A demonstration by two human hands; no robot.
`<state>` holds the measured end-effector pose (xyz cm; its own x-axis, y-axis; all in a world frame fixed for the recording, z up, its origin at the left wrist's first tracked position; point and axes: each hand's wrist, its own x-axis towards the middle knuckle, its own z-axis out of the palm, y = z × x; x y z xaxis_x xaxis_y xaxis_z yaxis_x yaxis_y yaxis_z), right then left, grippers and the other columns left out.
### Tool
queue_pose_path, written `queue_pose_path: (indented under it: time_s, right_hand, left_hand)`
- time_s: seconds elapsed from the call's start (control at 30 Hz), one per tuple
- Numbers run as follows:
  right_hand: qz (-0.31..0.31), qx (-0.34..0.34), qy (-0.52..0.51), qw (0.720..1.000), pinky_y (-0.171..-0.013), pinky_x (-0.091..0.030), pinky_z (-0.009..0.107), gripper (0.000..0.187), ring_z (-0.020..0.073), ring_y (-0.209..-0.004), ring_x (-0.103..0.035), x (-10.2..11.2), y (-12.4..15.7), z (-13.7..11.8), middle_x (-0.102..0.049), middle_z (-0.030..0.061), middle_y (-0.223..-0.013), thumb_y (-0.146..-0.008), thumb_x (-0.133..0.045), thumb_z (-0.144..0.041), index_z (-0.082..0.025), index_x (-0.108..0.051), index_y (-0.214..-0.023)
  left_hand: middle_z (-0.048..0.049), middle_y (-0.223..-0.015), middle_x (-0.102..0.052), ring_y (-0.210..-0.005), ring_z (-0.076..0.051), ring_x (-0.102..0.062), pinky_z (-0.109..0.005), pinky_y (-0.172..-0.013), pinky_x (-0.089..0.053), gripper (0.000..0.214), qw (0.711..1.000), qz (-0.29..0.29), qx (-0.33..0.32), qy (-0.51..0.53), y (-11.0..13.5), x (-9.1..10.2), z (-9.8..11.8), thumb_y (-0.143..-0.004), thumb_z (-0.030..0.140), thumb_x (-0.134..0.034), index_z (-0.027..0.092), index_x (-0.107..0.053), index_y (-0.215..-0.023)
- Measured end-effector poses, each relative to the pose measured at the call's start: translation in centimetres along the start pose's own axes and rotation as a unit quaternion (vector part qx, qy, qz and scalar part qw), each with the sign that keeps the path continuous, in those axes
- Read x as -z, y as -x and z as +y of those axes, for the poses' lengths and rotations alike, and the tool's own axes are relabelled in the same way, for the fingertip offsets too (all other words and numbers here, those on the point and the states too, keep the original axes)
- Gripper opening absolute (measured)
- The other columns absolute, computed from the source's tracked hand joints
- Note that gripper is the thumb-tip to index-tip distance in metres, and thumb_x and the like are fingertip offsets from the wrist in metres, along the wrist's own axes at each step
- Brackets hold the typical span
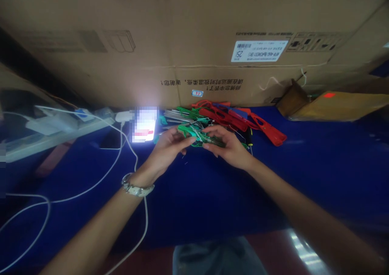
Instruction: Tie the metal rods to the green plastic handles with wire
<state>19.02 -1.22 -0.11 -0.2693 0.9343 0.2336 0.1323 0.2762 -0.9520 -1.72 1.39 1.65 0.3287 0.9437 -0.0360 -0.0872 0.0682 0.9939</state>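
Observation:
My left hand, with a watch on the wrist, is closed on a green plastic piece between thumb and fingers. Thin white string runs over the piece towards the other hand. Facing it, my right hand is closed, fingertips and thumb pinched at the string's end of the piece; exactly what they grip is too blurred to tell. Just behind my hands lies a pile of red plastic pieces, with green pieces and thin silvery rods on its left. A yellow-and-black tool lies beside my right hand.
A large cardboard box stands behind the blue table surface. To the left are a lit phone, a white power strip and looping white cables. A yellow envelope lies at the right back.

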Motion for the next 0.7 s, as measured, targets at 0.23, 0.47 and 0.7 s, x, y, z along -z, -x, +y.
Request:
queue_pose_path:
  time_s: [0.23, 0.47, 0.7]
  right_hand:
    - [-0.021, -0.068, -0.045, 0.996, -0.05, -0.044, 0.024, 0.035, 0.0069, -0.052, -0.05, 0.45, -0.34, -0.44, -0.064, -0.0031, -0.078, -0.081, -0.078, -0.039, -0.019, -0.066, -0.107]
    - [-0.02, -0.066, -0.037, 0.997, -0.05, -0.043, 0.025, 0.034, 0.0076, -0.052, -0.05, 0.46, -0.18, -0.17, -0.062, -0.0032, -0.076, -0.082, -0.077, -0.037, -0.02, -0.067, -0.109]
    - [-0.011, -0.056, 0.012, 0.998, -0.051, -0.041, 0.024, 0.034, 0.0087, -0.054, -0.05, 0.66, 0.05, -0.29, -0.066, -0.0006, -0.08, -0.083, -0.075, -0.036, -0.021, -0.069, -0.113]
  left_hand:
    - [0.0027, -0.071, -0.062, -0.063, -0.008, -0.054, -0.02, -0.056, -0.044, 0.027, 0.995, 0.045, 0.079, 0.047, 0.26, -0.55, 0.18, -0.063, 0.028, -0.09, 0.016, -0.066, -0.069]
    - [0.0013, -0.08, -0.067, -0.07, -0.008, -0.058, -0.02, -0.061, -0.046, 0.025, 0.99, 0.037, 0.11, 0.075, 0.2, -0.57, -0.1, -0.061, 0.027, -0.091, 0.016, -0.072, -0.074]
    - [0.0007, -0.072, -0.064, -0.065, -0.01, -0.055, -0.023, -0.058, -0.043, 0.026, 0.993, 0.006, 0.112, 0.019, 0.13, 0.19, -0.2, -0.065, 0.033, -0.09, 0.016, -0.07, -0.069]
